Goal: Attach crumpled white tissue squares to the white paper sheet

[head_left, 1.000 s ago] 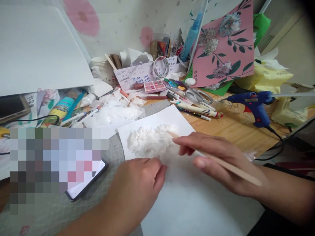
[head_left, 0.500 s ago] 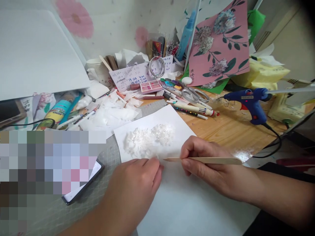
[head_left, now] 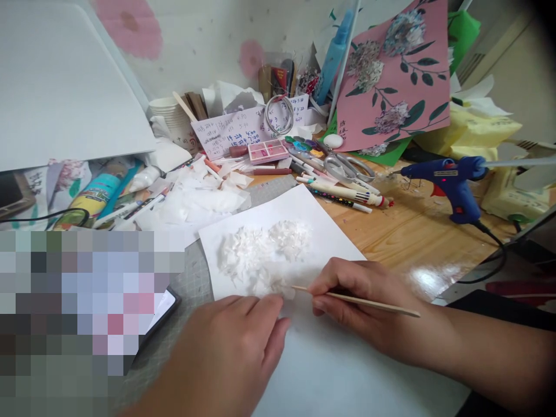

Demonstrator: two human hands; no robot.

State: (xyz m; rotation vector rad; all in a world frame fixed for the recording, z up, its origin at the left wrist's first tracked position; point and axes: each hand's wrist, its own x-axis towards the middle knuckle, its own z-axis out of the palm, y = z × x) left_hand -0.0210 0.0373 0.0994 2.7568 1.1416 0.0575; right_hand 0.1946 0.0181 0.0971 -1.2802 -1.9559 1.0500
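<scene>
Pale flat wooden stick (head_left: pixel 382 307): turned thin edge up since half a second ago, tail dipped, narrow end now right by the left grip (head_left: pixel 234 336)!
Right grip (head_left: pixel 367 284): thumb and fingers clamped on that stick near its narrow end. Loosen or roll, and the point could skid sideways.
Thin translucent white scraps (head_left: pixel 278 282): just beyond the left grip's fingertips, stick's end close by; contact too blurred to call. Flimsy-looking stuff, so a hard jab might tear or crumple it.
Left grip: low over the sheet, thumb apart from the forefinger; whether the hidden fingertips pinch anything, I cannot tell. A slip of the stick could poke them.
Two ruffled white clusters (head_left: pixel 245 249) (head_left: pixel 291 238): just beyond both grips, side by side; a knuckle swinging forward could flatten those petals.
White paper sheet (head_left: pixel 325 231): under both grips; a dragging wrist could shift everything on it.
Blue glue gun with red trigger (head_left: pixel 456 191): beyond the right grip, well apart, light glowing; if hot, a wide reach across the wooden surface (head_left: pixel 399 231) risks a burn.
</scene>
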